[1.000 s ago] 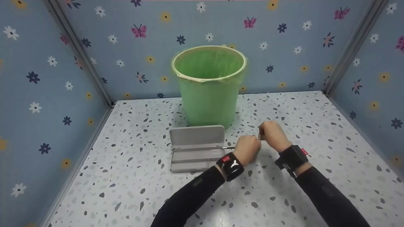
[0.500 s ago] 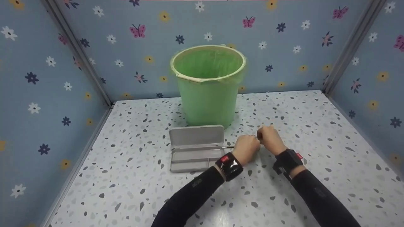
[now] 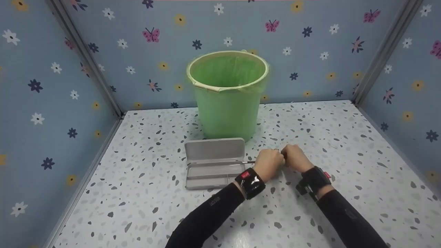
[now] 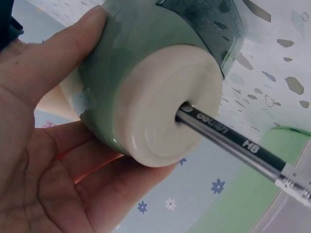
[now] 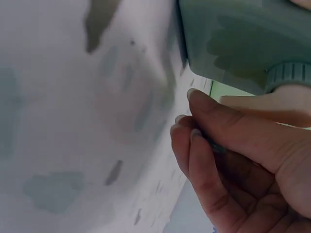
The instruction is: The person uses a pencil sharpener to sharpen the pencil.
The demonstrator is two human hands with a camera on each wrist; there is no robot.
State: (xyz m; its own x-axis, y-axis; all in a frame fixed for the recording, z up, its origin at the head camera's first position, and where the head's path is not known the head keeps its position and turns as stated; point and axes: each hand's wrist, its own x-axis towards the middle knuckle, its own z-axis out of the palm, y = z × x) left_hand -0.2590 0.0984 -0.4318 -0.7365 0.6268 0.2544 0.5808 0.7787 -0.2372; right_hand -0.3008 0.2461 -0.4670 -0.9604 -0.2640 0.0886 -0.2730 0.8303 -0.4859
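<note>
A green pencil sharpener (image 4: 104,73) with a cream round front and a dark see-through drawer is gripped in my left hand (image 3: 269,164). A dark pencil (image 4: 228,138) marked HB sits in its hole, its silver end pointing out. In the head view the pencil sticks out leftward from that hand. My right hand (image 3: 295,158) is close against the left one at the sharpener's other end. In the right wrist view its curled thumb and fingers pinch a small dark green piece (image 5: 217,147), apparently the crank handle and mostly hidden. Above them shows the sharpener's green body (image 5: 233,43).
A grey pencil case (image 3: 215,150) lies with its lid raised, left of my hands, its compartments facing up. Behind it stands a green bucket (image 3: 228,110) with a liner. Flower-patterned walls (image 3: 324,69) enclose the speckled table (image 3: 148,199) on three sides.
My right hand has come down and slightly left, nearer the left hand. The left hand, the pencil and the case have hardly moved.
</note>
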